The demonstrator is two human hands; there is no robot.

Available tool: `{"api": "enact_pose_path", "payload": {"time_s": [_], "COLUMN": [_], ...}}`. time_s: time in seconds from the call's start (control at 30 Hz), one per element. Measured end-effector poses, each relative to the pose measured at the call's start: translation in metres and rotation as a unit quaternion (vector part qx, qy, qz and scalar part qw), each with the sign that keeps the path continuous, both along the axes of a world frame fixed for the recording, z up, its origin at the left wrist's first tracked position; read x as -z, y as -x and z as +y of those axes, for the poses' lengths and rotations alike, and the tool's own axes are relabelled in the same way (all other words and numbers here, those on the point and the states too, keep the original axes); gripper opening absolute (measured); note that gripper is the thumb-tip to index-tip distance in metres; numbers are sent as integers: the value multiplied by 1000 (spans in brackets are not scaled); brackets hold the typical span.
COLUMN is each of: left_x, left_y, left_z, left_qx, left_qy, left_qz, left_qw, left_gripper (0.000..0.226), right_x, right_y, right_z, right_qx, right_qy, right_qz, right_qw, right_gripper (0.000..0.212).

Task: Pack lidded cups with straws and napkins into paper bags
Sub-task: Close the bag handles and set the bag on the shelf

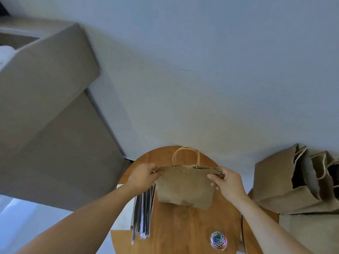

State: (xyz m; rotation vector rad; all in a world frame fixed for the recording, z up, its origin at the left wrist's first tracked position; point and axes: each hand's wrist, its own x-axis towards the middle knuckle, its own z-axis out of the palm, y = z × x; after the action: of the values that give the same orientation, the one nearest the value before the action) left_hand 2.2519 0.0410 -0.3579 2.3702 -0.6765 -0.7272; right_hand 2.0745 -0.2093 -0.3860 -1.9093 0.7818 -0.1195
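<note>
One brown paper bag is held between two hands over the round wooden counter. Both forearms reach forward from the lower edge of the view. The left hand pinches the bag's top left corner and the right hand pinches its top right corner, the fingers curled over the rim, so the mouth is stretched flat between them. One yellow paper clip sits on the rim, near the middle, below the looped handles. Whether the bag's bottom touches the counter cannot be told. One bundle of straws lies under the left wrist, and one tub of coloured paper clips stands near the right forearm. At least three open paper bags stand to the right, off the counter; two cardboard boxes are stacked to the left.
</note>
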Motion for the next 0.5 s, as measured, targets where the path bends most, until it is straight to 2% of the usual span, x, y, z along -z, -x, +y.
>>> {"api": "enact_pose_path", "payload": {"time_s": [0.1, 0.3, 0.5], "left_x": [-27, -95, -170], "left_y": [-1, -2, 6], "left_z": [18, 74, 159], "left_qx": [-44, -108, -168], "left_qy": [61, 186, 324], "left_qz": [2, -12, -24], "left_qw": [997, 977, 931], "left_gripper": [9, 14, 9], "right_x": [-28, -103, -186], "right_y": [-9, -34, -55], "right_z": [19, 80, 171], "right_qx": [35, 72, 83], "right_qy": [-3, 79, 88], "right_qz": [-59, -159, -267], "right_qw": [998, 981, 956], "right_gripper": [6, 13, 8]}}
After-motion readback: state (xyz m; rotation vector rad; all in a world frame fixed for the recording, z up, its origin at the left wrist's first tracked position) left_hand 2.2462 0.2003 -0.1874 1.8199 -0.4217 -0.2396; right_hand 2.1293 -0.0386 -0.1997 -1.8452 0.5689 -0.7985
